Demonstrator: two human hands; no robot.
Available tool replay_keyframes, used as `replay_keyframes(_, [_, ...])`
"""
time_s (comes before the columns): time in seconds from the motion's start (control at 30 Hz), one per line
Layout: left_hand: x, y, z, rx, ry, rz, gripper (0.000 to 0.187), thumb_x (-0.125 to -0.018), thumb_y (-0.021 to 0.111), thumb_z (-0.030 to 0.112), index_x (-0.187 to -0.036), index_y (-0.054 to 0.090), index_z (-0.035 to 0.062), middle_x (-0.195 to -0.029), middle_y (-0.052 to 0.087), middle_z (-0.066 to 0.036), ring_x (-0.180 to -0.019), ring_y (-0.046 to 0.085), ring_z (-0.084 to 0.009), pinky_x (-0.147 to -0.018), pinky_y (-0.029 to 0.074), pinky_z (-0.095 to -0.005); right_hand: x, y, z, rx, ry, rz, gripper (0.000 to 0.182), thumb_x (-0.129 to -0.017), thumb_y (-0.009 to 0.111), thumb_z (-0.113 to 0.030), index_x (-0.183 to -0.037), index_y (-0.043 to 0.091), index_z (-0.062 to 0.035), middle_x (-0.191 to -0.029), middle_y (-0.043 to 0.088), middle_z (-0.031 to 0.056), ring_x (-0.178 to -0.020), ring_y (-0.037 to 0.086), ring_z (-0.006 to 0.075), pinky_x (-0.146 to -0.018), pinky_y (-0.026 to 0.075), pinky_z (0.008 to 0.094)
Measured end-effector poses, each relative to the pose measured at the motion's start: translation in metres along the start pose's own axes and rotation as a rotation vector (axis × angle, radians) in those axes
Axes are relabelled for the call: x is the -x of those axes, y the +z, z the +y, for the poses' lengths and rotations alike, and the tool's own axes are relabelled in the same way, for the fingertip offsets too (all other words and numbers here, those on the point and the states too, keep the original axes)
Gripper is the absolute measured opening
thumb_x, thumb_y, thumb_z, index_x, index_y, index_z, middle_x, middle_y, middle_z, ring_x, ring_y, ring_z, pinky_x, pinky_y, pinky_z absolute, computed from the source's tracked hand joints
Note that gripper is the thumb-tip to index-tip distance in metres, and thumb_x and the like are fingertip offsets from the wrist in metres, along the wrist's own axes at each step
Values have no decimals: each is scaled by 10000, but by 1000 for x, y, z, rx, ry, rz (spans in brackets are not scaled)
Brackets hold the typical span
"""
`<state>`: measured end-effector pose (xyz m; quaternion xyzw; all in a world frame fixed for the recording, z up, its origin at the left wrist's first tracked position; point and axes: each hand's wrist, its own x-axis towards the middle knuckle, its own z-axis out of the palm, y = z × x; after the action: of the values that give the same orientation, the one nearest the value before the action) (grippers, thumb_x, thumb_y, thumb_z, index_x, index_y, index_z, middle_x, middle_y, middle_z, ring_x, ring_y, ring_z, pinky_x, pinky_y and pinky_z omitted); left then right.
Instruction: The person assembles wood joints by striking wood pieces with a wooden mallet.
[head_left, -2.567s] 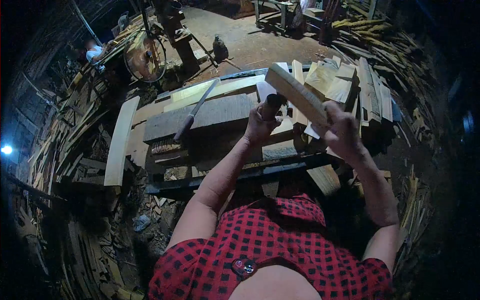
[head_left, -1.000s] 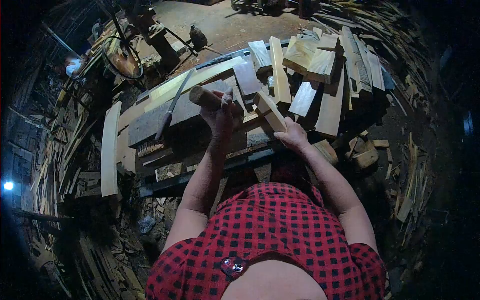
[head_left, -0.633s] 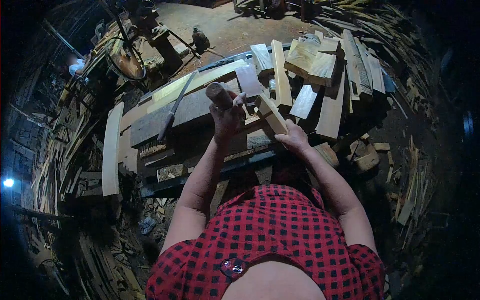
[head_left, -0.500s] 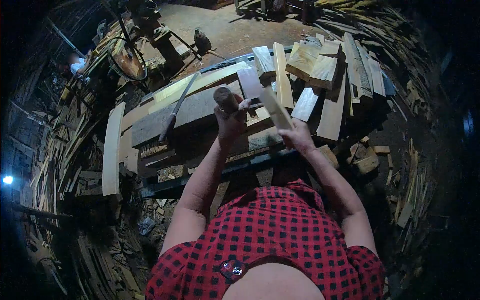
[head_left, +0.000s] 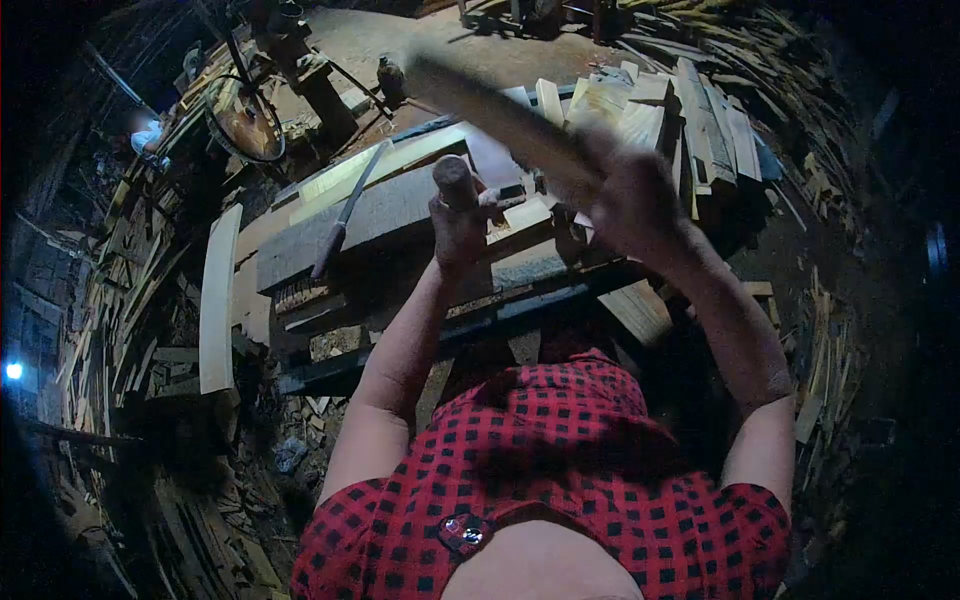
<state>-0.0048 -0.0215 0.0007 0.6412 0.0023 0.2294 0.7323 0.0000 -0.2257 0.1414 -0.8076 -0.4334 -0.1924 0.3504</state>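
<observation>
I see the left hand point(head_left: 461, 236) closed round a round-ended handle point(head_left: 455, 180) near mid-frame, while the right hand point(head_left: 637, 203) grips a wooden bar point(head_left: 500, 112) — raised, blurred, slanting toward the top. That bar and hand block part of my view of the stacked wood point(head_left: 712, 130) at upper right. Left of centre, a long-bladed tool point(head_left: 344, 215) lies across the thick grey board point(head_left: 400, 205); a large wheel point(head_left: 246, 125) and a person point(head_left: 147, 138) show upper left.
</observation>
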Motion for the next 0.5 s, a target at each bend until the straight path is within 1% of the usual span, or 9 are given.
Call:
replay_keyframes(0.03, [-1,-3,-3,1,-8,-2,107,-748,628,24,-768,525,47,-677,552,-19,-593,535,-102,-515,439,-270,-4,-5,-6,-227,3,130,287,-799,633,-233,-951,514,-21,-730,602,166,-660,629,279,-547,499,365])
replay_keyframes(0.1, [-6,-8,-4,-765,677,-73,95,-758,624,41,-763,529,42,-651,544,-17,-596,536,-104,-517,436,-274,-7,-4,-16,-489,-58,413,291,-790,637,-229,-959,507,-31,-735,596,171,-676,629,287,-556,501,363])
replay_keyframes(0.13, [-5,-5,-4,-764,681,-70,95,-758,624,41,-763,529,42,-651,544,-17,-596,536,-104,-517,436,-274,-4,3,-10,-488,-63,413,291,-790,637,-229,-959,507,-31,-735,596,171,-676,629,287,-556,501,363])
replay_keyframes(0.2, [-1,3,-4,-364,255,-11,89,-763,622,58,-748,536,43,-630,541,-19,-578,530,-105,-520,433,-273,8,23,8,231,-264,114,299,-769,641,-202,-962,487,-33,-746,594,182,-687,626,314,-592,510,370])
replay_keyframes(0.23, [0,3,-3,-364,259,-11,89,-763,622,58,-748,536,43,-630,541,-19,-578,530,-105,-520,433,-273,10,19,10,233,-266,116,299,-769,641,-202,-962,487,-33,-746,594,182,-687,626,314,-592,510,370])
replay_keyframes(0.3, [0,3,1,-323,188,-14,101,-760,629,69,-727,537,43,-629,542,-14,-569,524,-101,-524,432,-274,13,12,13,51,66,-215,290,-746,637,-161,-946,479,-23,-791,600,191,-698,622,334,-619,514,387])
replay_keyframes(0.4, [3,2,1,-195,150,23,109,-754,639,70,-712,542,41,-625,543,-8,-575,522,-93,-522,429,-272,1,-16,-13,-320,119,84,353,-761,671,-219,-988,488,-22,-758,594,143,-706,621,243,-620,503,343])
replay_keyframes(0.43, [1,1,0,-146,97,15,110,-751,642,70,-710,544,40,-622,543,-5,-581,523,-89,-521,428,-270,1,-13,-14,-422,18,260,374,-780,663,-248,-1018,488,-18,-752,584,122,-695,612,212,-617,497,319])
replay_keyframes(0.5, [-3,1,-8,-12,160,12,108,-747,643,69,-703,548,41,-616,540,-3,-588,525,-89,-518,428,-274,9,7,-12,-447,-29,435,365,-790,645,-251,-1032,486,-29,-776,586,148,-703,617,252,-615,500,345])
